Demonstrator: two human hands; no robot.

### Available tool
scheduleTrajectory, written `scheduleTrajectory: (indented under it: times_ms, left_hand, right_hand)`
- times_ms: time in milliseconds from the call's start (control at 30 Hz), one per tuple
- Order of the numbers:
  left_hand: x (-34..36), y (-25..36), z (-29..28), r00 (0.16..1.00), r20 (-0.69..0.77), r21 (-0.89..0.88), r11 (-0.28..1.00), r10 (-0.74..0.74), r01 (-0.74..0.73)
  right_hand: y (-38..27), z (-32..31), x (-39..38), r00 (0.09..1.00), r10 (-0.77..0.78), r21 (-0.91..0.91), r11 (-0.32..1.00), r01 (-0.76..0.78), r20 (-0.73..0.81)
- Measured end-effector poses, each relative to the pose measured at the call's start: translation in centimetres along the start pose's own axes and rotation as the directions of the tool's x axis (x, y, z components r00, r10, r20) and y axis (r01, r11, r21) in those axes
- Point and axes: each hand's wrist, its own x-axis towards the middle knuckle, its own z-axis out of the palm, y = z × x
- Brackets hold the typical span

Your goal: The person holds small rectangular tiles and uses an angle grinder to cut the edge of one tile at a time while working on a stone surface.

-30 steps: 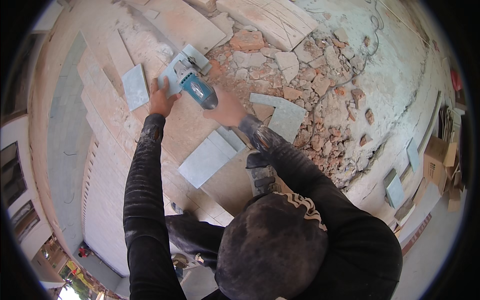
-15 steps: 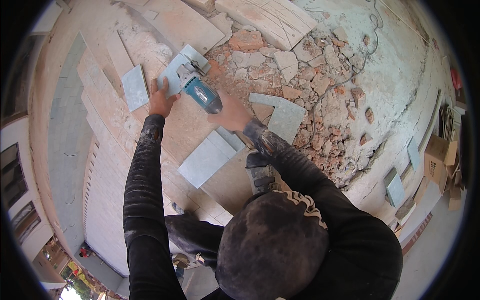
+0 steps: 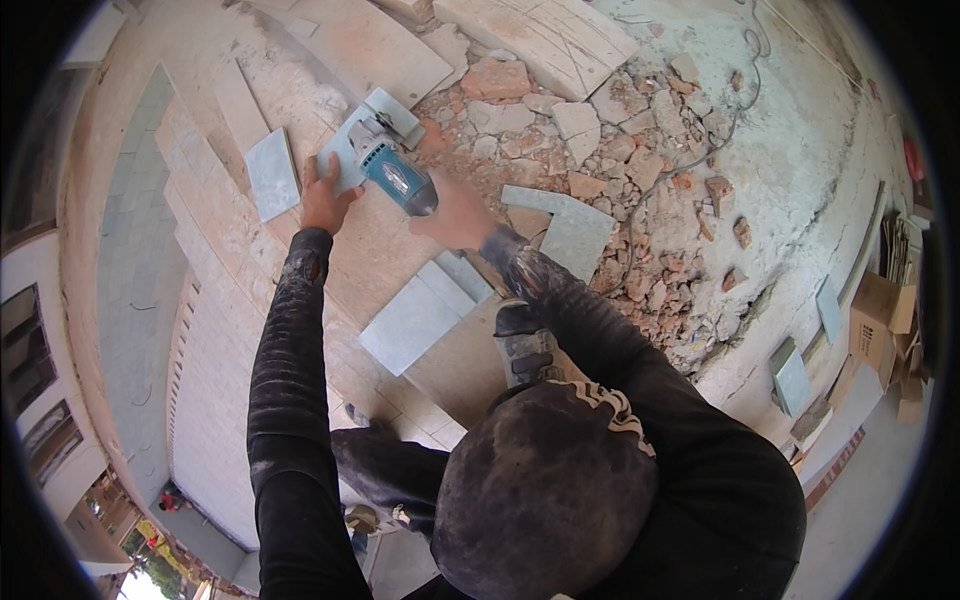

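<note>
My right hand [image 3: 455, 208] is wrapped round the rear of a teal angle grinder [image 3: 398, 180]. The grinder's metal head lies over a pale blue-grey tile [image 3: 348, 150]; the disc's contact with it is hard to make out. My left hand [image 3: 324, 198] rests with fingers spread on the near left part of that tile. Just left of this hand lies another tile [image 3: 272, 175]. Closer to me are cut tile pieces [image 3: 415, 315] on a board, and an L-shaped tile [image 3: 580, 235] lies to the right.
Broken brick and concrete rubble [image 3: 640, 150] spreads to the right, with a cable [image 3: 665, 175] running across it. Large slabs [image 3: 540, 40] lie at the far side. Cardboard boxes [image 3: 875, 320] and a few tiles [image 3: 790, 378] stand at the right. My shoe [image 3: 520, 335] is beside the board.
The grinder and my right hand have shifted slightly away from me and to the left over the tile. My left hand stays in place on it.
</note>
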Motion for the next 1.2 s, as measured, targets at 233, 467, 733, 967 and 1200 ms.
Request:
scheduleTrajectory:
  times_ms: [233,467,733,967,1200]
  left_hand:
    - [0.0,-0.1,0.2,1.0,-0.013,-0.057,0.998,0.016,-0.016]
    - [-0.1,-0.2,0.2,0.999,-0.029,-0.018,1.0,0.015,-0.016]
    - [0.0,0.3,-0.4,1.0,-0.005,-0.041,0.999,0.02,-0.021]
    - [-0.2,0.5,-0.3,0.998,-0.046,-0.053,0.997,0.052,-0.054]
    - [-0.2,0.2,-0.1,0.997,-0.05,-0.023,0.998,0.055,-0.056]
  right_hand:
    - [-0.6,0.2,1.6,1.0,-0.015,-0.003,1.0,0.015,-0.016]
    - [-1.6,0.4,3.3,1.0,-0.006,0.008,1.0,0.006,0.014]
    - [-1.5,1.3,5.8,1.0,-0.018,-0.056,0.998,0.018,-0.006]
    - [-1.9,2.0,7.3,0.999,-0.036,-0.068,0.997,0.034,-0.036]
    - [-2.2,2.1,8.6,1.0,0.004,-0.056,0.998,-0.003,0.023]
